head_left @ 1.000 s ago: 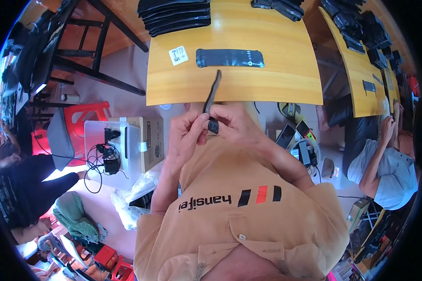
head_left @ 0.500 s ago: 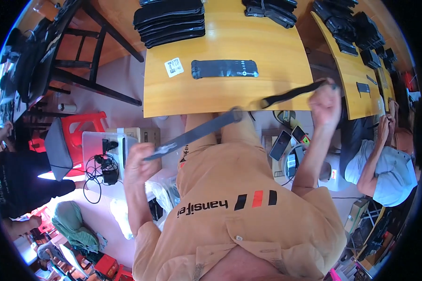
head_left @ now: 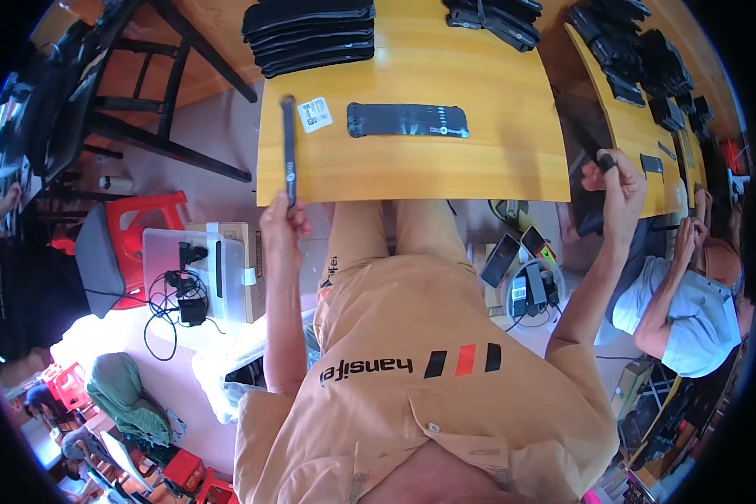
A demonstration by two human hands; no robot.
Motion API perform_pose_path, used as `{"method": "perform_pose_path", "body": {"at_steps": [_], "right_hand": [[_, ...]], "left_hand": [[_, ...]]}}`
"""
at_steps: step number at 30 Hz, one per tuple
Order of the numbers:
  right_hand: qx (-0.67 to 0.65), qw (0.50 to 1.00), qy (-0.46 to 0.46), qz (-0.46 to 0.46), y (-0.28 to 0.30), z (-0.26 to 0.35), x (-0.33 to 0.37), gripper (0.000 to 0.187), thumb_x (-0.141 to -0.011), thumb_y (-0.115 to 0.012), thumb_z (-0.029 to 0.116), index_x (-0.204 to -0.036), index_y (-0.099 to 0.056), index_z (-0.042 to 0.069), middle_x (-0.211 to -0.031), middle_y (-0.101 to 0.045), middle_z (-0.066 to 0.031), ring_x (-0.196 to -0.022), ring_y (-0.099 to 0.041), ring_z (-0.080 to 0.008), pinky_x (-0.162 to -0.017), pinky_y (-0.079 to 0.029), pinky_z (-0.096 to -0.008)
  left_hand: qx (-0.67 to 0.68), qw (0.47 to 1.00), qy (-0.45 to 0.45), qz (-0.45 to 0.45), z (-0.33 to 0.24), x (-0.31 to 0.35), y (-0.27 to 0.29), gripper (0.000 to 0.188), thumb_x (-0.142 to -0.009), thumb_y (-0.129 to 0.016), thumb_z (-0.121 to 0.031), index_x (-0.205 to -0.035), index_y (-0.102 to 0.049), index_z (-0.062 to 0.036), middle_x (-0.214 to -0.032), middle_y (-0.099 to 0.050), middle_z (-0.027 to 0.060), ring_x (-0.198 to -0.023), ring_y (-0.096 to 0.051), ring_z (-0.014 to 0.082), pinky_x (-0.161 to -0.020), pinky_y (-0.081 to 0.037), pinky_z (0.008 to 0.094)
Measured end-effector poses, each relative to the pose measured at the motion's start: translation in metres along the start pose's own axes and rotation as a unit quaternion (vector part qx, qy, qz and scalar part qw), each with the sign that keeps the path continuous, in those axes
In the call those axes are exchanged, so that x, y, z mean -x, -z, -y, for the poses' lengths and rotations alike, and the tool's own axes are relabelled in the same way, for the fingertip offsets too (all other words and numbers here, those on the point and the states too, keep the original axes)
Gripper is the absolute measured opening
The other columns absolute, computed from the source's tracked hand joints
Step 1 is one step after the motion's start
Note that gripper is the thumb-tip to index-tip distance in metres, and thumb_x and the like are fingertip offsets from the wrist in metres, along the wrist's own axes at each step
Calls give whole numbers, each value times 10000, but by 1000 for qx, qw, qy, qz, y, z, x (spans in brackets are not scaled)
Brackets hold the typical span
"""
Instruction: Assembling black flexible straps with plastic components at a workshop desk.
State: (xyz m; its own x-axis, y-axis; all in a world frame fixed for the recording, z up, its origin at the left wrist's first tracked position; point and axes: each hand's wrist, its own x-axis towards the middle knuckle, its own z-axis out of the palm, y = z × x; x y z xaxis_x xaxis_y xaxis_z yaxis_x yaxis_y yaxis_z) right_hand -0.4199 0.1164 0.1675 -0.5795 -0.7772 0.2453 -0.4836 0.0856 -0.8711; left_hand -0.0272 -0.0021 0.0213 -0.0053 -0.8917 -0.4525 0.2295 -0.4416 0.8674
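My left hand [head_left: 284, 220] is closed on one end of a narrow dark grey strap [head_left: 290, 151]. The strap points away from me over the left edge of the wooden table, its far end near a white square label [head_left: 315, 115]. Past the table's right edge, my right hand [head_left: 623, 181] is closed round a black strap [head_left: 606, 163]; part of it extends beyond the fingers against a dark background, where its outline is hard to follow. Flat on the table between and beyond my hands lies a dark rectangular sleeve-like piece [head_left: 407, 120].
Stacked black flat pieces [head_left: 311, 38] stand at the table's [head_left: 479, 168] far left, a bundle [head_left: 494, 21] at its far right. A second table [head_left: 617, 139] with black goods is to the right, beside a co-worker [head_left: 689, 311]. A clear bin [head_left: 231, 277] and red stool [head_left: 155, 223] are left.
The strap stretched between my hands is now in two separate pieces. My left hand has moved forward, its strap swinging to point away from me; my right hand has moved farther right.
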Motion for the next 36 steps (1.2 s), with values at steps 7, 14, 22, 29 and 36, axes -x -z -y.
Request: {"method": "perform_pose_path", "body": {"at_steps": [7, 14, 22, 29, 36], "right_hand": [[19, 997, 25, -70, 6, -19, 1, 222, -857, -530, 14, -1059, -620, -7, -783, -591, -35, -677, -556, -64, -607, -472, -192], [-74, 993, 56, 66, 0, 7, 7, 195, -813, -535, -14, -976, -639, -28, -810, -564, -59, -708, -545, -104, -666, -474, -201], [13, 905, 218, 364, -91, 44, 37, 314, -604, -502, -98, -870, -641, -5, -737, -576, -117, -628, -584, -222, -566, -454, -265], [-40, 949, 27, 312, -91, 24, 34, 301, -699, -472, -147, -941, -610, -32, -806, -622, -99, -726, -622, -139, -633, -488, -224], [-227, 936, -169, 211, -102, -38, 25, 221, -780, -472, -110, -919, -613, -12, -790, -636, -49, -697, -615, -90, -611, -499, -203]], "left_hand": [[-119, 989, 85, -33, 8, 0, -15, 510, -912, -421, -434, -812, -594, 34, -574, -574, 83, -456, -558, 162, -435, -454, 235], [-193, 957, -164, -143, -24, 3, 1, 395, -930, -430, -313, -908, -612, 37, -770, -629, 113, -749, -599, 140, -687, -473, 257], [-415, 713, -515, 231, -72, 77, -126, 523, -792, -632, -263, -1200, -466, 18, -1000, -596, 170, -940, -570, 357, -881, -412, 363], [-135, 854, 81, 496, -33, 44, -103, 292, -845, -588, -114, -1096, -523, 20, -895, -601, 65, -813, -585, 130, -704, -443, 232], [-197, 833, 143, 497, -47, 5, -69, 213, -807, -579, 21, -1017, -545, 33, -767, -572, 19, -664, -559, 75, -635, -473, 206]]}}
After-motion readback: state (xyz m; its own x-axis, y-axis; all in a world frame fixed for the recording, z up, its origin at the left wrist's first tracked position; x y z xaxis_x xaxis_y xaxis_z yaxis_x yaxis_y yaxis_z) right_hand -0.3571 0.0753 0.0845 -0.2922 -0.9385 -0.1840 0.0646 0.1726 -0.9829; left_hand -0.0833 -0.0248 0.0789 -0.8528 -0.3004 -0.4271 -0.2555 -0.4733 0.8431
